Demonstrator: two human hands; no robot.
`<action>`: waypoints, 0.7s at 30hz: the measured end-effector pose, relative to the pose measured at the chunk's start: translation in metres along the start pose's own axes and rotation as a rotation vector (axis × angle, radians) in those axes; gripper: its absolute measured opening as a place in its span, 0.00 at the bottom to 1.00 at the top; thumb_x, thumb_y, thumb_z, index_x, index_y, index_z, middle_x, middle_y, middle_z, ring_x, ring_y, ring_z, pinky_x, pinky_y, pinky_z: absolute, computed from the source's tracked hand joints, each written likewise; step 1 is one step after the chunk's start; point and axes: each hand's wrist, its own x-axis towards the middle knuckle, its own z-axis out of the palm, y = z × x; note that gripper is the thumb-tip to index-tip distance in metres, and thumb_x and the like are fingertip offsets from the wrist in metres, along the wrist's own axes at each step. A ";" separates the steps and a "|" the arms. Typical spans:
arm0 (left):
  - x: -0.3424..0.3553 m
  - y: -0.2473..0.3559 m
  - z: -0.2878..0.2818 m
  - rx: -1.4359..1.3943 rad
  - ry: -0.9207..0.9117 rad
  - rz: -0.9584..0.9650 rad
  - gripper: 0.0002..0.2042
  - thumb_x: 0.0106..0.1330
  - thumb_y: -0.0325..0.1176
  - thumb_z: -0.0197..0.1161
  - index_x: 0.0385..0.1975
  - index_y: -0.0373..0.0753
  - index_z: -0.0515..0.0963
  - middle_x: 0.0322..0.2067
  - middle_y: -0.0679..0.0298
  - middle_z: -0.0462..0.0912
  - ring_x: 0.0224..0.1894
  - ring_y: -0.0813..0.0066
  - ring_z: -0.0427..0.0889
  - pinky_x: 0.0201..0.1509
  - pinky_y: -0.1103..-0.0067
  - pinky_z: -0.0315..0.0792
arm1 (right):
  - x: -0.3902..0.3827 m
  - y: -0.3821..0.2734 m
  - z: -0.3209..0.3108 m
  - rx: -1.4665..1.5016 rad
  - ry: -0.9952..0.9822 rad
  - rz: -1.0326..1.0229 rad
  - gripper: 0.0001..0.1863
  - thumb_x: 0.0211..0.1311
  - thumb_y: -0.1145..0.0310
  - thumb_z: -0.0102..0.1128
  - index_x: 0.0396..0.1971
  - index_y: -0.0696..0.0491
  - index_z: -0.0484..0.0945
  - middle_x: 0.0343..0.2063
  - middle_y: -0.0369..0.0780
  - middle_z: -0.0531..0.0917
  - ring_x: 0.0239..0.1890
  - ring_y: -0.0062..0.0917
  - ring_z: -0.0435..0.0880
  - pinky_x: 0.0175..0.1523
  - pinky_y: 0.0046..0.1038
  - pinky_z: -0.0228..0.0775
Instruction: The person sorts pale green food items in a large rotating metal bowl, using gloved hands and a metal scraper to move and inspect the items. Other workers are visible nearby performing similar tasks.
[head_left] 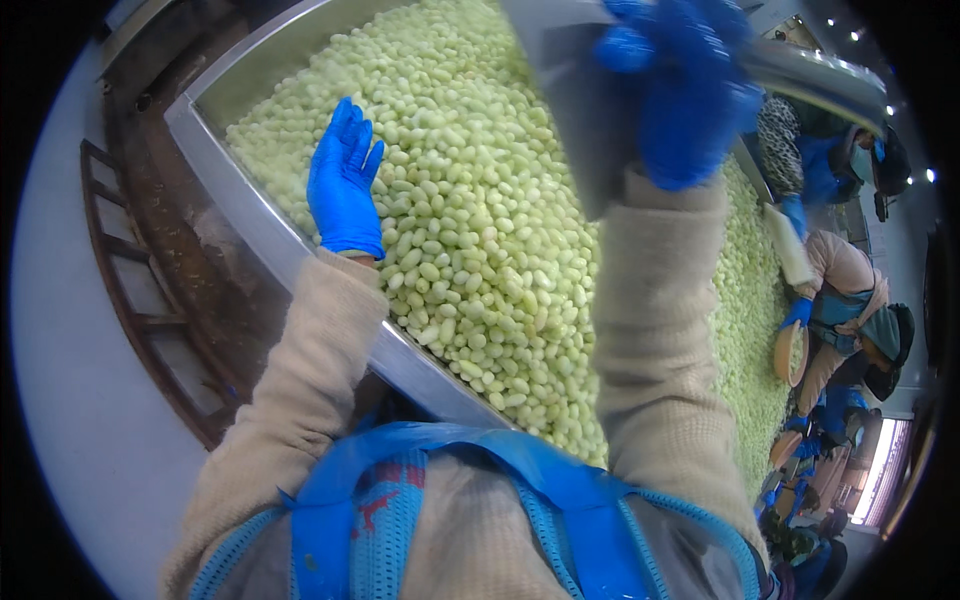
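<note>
A heap of small pale green oval fruits, like grapes (470,230), fills a long metal-rimmed trough (250,215). My left hand (345,190), in a blue glove, is open at the left side of the heap. Its palm faces up and inward, the fingers stretch away from me, and nothing is in it. My right hand (695,100), gloved in blue too, is raised above the heap and smeared by motion. It grips a grey, flat, sheet-like thing (585,110), also blurred, whose exact kind I cannot make out. That thing hides part of the fruit.
Co-workers in blue gloves line the trough's right side. One person's gloved hand (797,312) is by an orange-tan bowl (790,354), and a pale board-like thing (788,245) is nearby. A brown ladder-like frame (150,290) is at the left, beside a pale wall (70,330).
</note>
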 end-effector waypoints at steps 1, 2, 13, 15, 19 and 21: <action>0.000 0.000 -0.001 0.017 0.003 0.005 0.23 0.78 0.38 0.41 0.70 0.40 0.64 0.68 0.61 0.66 0.69 0.66 0.66 0.72 0.68 0.63 | -0.003 0.017 0.013 0.160 0.038 0.157 0.15 0.66 0.67 0.61 0.48 0.59 0.80 0.23 0.31 0.78 0.21 0.18 0.76 0.29 0.20 0.70; -0.002 0.002 -0.003 0.046 0.014 0.014 0.23 0.78 0.38 0.40 0.70 0.40 0.64 0.68 0.61 0.66 0.69 0.65 0.66 0.72 0.68 0.63 | -0.006 0.037 0.027 0.340 0.097 0.312 0.14 0.65 0.68 0.61 0.46 0.59 0.80 0.22 0.32 0.78 0.20 0.19 0.75 0.29 0.20 0.70; 0.005 -0.008 0.002 0.052 -0.074 -0.048 0.23 0.78 0.39 0.42 0.69 0.39 0.65 0.68 0.60 0.66 0.70 0.64 0.66 0.71 0.69 0.63 | -0.091 0.131 -0.037 0.150 0.351 0.686 0.12 0.63 0.77 0.60 0.45 0.63 0.80 0.40 0.45 0.86 0.20 0.24 0.81 0.33 0.27 0.81; -0.001 -0.007 0.007 0.118 -0.097 -0.066 0.23 0.79 0.38 0.39 0.70 0.38 0.62 0.70 0.60 0.64 0.71 0.65 0.63 0.74 0.68 0.59 | -0.075 0.081 -0.034 0.389 0.535 0.687 0.10 0.62 0.77 0.61 0.43 0.61 0.82 0.32 0.43 0.86 0.21 0.24 0.82 0.38 0.30 0.82; 0.000 -0.009 0.002 0.091 -0.165 -0.088 0.22 0.78 0.36 0.43 0.70 0.38 0.63 0.67 0.59 0.67 0.68 0.62 0.68 0.70 0.68 0.66 | -0.016 -0.017 -0.082 0.238 0.237 0.190 0.10 0.62 0.63 0.65 0.31 0.56 0.81 0.25 0.40 0.83 0.25 0.26 0.81 0.40 0.30 0.78; 0.000 -0.010 0.003 0.094 -0.175 -0.115 0.23 0.78 0.36 0.42 0.70 0.37 0.63 0.67 0.57 0.66 0.68 0.61 0.67 0.71 0.68 0.65 | 0.013 -0.056 -0.120 -0.220 0.213 -0.108 0.18 0.67 0.52 0.60 0.28 0.53 0.80 0.24 0.36 0.81 0.27 0.24 0.79 0.41 0.24 0.74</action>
